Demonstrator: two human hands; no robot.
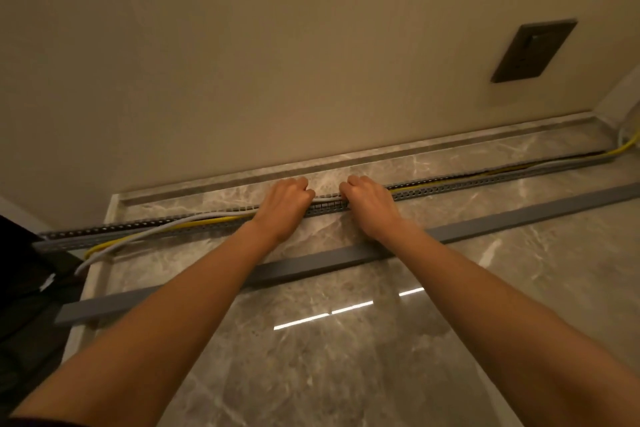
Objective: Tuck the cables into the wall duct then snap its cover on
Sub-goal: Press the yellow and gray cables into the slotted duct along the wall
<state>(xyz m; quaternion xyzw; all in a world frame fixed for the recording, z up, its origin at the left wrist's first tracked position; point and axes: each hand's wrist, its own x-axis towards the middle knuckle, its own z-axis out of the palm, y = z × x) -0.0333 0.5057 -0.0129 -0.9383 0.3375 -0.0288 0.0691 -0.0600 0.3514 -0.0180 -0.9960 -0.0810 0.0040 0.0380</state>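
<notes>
A long grey slotted cable duct (450,185) lies along the marble surface near the wall. A white cable (166,226) and a yellow cable (207,220) run through it and spill out over its front wall at the left end. My left hand (285,204) and my right hand (369,203) rest side by side on the duct's middle, fingers curled down onto the cables; a short piece of white cable shows between them. The grey duct cover (311,265) lies loose on the marble, parallel to the duct and under my forearms.
A dark wall socket plate (533,50) sits on the beige wall at upper right. The marble surface (346,357) has a raised rim by the wall. Dark objects (20,270) lie off the left edge. Cables curl away at the far right (628,144).
</notes>
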